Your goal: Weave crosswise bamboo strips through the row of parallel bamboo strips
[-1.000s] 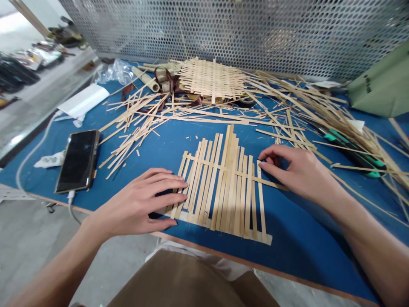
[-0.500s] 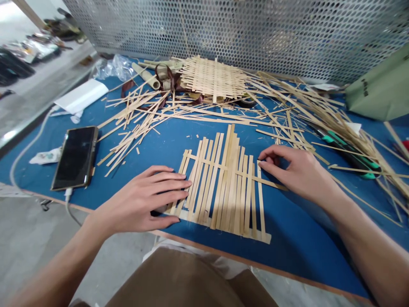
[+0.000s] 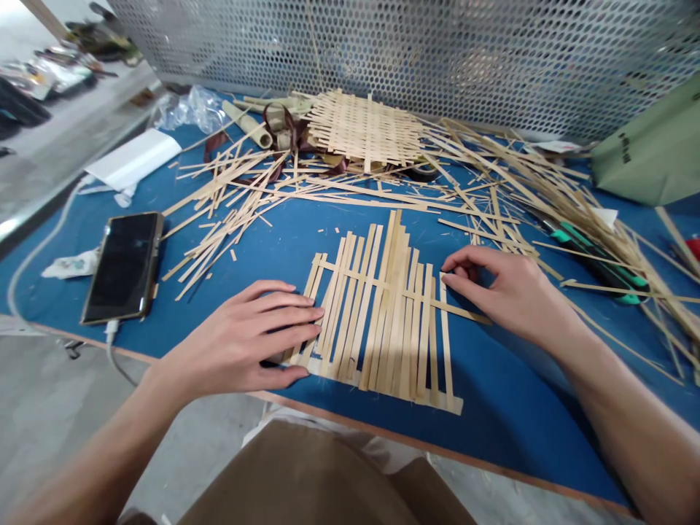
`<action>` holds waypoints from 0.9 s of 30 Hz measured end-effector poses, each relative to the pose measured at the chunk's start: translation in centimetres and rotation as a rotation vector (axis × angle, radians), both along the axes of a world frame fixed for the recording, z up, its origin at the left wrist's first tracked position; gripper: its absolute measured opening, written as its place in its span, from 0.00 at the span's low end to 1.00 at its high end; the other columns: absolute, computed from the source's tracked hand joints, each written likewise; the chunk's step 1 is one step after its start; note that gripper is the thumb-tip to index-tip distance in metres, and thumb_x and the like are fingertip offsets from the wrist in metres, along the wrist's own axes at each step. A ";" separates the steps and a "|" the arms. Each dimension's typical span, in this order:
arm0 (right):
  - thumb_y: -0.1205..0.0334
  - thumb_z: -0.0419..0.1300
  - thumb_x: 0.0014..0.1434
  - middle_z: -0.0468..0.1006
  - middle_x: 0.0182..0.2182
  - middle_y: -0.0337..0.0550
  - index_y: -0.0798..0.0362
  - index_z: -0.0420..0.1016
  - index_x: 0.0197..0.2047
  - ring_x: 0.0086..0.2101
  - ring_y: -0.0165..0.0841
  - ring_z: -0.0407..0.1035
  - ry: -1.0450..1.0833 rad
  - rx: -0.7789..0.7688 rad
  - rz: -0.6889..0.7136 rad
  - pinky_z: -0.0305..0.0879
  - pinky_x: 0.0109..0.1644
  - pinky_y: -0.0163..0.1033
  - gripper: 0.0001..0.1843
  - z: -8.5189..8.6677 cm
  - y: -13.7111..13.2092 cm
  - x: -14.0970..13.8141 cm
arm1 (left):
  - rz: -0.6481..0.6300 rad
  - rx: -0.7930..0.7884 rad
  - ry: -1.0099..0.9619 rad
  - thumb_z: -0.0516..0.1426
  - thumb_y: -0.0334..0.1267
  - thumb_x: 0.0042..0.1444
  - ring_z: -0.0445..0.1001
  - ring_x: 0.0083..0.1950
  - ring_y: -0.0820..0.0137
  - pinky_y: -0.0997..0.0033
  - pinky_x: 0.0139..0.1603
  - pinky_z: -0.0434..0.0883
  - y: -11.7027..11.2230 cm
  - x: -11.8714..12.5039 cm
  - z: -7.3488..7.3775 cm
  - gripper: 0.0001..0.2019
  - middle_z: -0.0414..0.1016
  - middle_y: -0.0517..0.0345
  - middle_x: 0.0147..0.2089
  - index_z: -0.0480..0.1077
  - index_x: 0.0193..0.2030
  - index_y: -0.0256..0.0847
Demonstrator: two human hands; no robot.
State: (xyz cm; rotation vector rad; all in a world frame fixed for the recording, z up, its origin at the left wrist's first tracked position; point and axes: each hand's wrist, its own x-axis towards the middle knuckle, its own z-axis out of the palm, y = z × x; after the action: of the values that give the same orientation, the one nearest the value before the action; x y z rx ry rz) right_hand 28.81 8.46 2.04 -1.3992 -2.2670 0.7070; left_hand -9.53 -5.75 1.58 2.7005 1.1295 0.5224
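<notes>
A small mat of pale bamboo strips (image 3: 383,313) lies on the blue table (image 3: 508,408) near its front edge, with upright strips crossed by two flat ones. My left hand (image 3: 246,339) lies flat with fingers stretched out, its fingertips pressing the mat's left edge. My right hand (image 3: 506,292) rests at the mat's right edge, fingers curled, its fingertips on the end of a crosswise strip (image 3: 459,311) that runs out under the hand.
A black phone (image 3: 121,266) on a cable lies at the left. A finished woven mat (image 3: 364,131), loose bamboo strips (image 3: 547,197), bamboo tubes (image 3: 249,124) and a green-handled tool (image 3: 596,262) fill the back. A perforated metal screen (image 3: 437,51) stands behind; a green bag (image 3: 650,153) sits right.
Both hands stay almost still on the mat. The view has shifted slightly, so the phone and clutter sit a little further left.
</notes>
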 end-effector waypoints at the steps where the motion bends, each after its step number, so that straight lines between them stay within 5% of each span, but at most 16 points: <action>1: 0.47 0.64 0.63 0.78 0.28 0.39 0.45 0.82 0.38 0.28 0.37 0.69 -0.003 -0.004 -0.007 0.62 0.37 0.45 0.12 0.1 0.0 -0.1 | -0.008 0.008 0.006 0.64 0.39 0.76 0.83 0.70 0.64 0.54 0.84 0.67 0.0 0.0 0.0 0.13 0.87 0.57 0.66 0.79 0.64 0.45; 10: 0.46 0.64 0.61 0.78 0.27 0.38 0.45 0.83 0.38 0.28 0.37 0.70 -0.003 -0.011 -0.026 0.61 0.36 0.45 0.13 0.2 -0.2 -0.3 | -0.087 0.162 -0.015 0.61 0.44 0.79 0.84 0.67 0.62 0.55 0.82 0.67 0.4 -0.2 -0.8 0.11 0.87 0.54 0.65 0.78 0.61 0.45; 27: 0.49 0.63 0.62 0.79 0.29 0.40 0.44 0.82 0.39 0.29 0.39 0.71 -0.013 -0.008 -0.012 0.64 0.39 0.47 0.10 0.0 -0.1 -0.2 | -0.063 0.174 0.025 0.59 0.46 0.81 0.84 0.64 0.60 0.55 0.77 0.70 0.5 -0.2 -0.6 0.11 0.87 0.53 0.62 0.78 0.58 0.44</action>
State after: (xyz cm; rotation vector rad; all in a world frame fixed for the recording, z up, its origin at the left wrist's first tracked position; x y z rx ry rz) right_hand 28.64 8.40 2.03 -1.4236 -2.2670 0.7053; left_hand -9.70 -5.25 1.01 2.8872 1.0466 0.6050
